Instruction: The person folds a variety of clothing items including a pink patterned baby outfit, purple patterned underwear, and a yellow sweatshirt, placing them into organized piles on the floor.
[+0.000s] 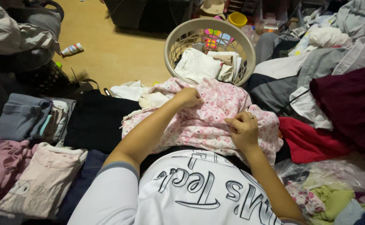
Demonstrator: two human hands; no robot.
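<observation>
A pink floral garment (216, 112) lies crumpled in front of me, on top of other clothes. My left hand (188, 97) is closed on its upper edge near the middle. My right hand (243, 129), with a ring on one finger, pinches the fabric lower down on the right. Both forearms reach out over my white printed shirt (191, 187).
A beige laundry basket (178, 41) with white folded clothes stands behind the garment. Folded clothes (32, 166) are stacked at the left, with a black garment (97, 121) beside them. Loose clothes are heaped at the right, including a red one (309, 141) and a maroon one (353, 104). A small bottle (72, 49) lies on the wooden floor.
</observation>
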